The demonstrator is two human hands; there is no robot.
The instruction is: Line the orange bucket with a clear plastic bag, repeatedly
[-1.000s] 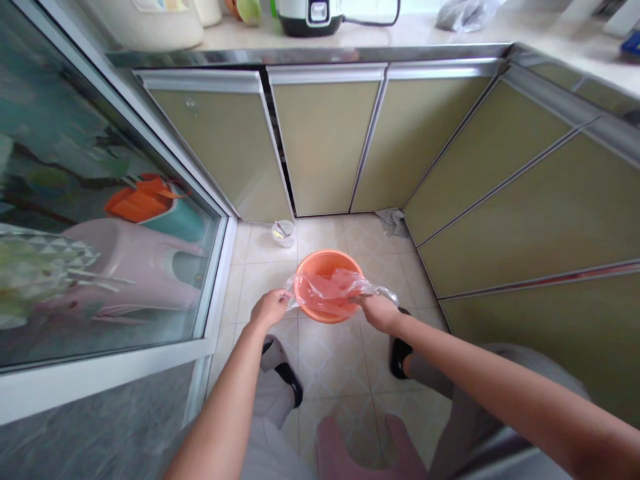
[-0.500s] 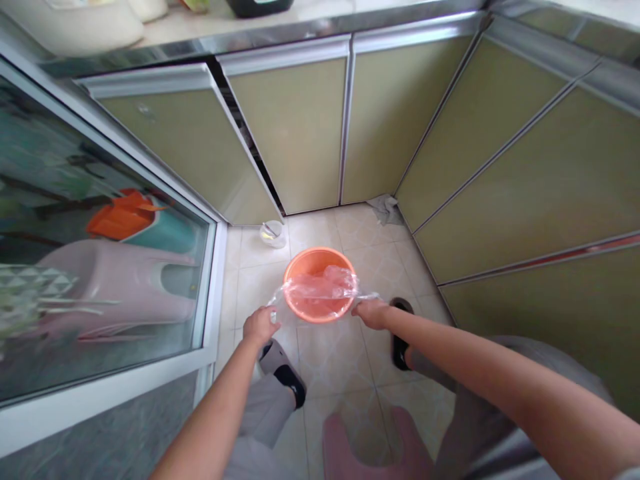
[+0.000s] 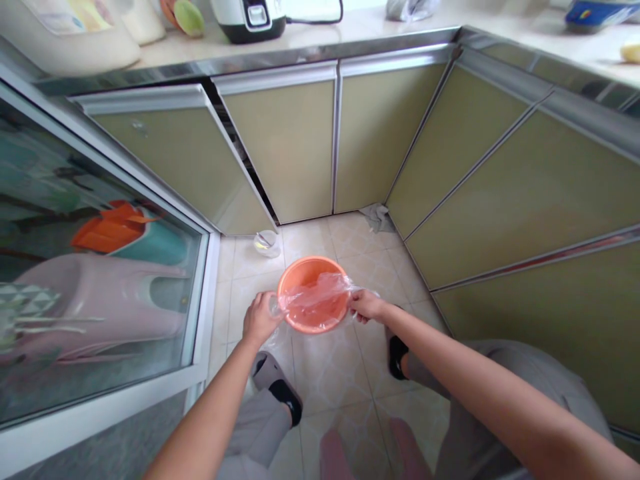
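An orange plastic basin (image 3: pixel 316 325) stands on the tiled floor between my feet. Clear plastic film (image 3: pixel 320 291) stretches across its opening, bunched and creased in the middle. My left hand (image 3: pixel 261 319) is at the basin's left rim, its fingers closed round the film's left end. At the right rim my right hand (image 3: pixel 366 305) pinches the other end, with a loose bit of film sticking out past the fingers. Whether the film touches the basin's inside I cannot tell.
A small clear tub (image 3: pixel 267 245) with a utensil in it sits behind the basin. A grey cloth (image 3: pixel 377 218) lies in the cabinet corner. A pink stool (image 3: pixel 334 457) is below me. Left stands a glass door (image 3: pixel 200 320); one cabinet door (image 3: pixel 175 160) hangs ajar.
The view has tilted up, showing more of the countertop. My left hand has moved up to the basin's rim, and the film between my hands now slants upward to the right.
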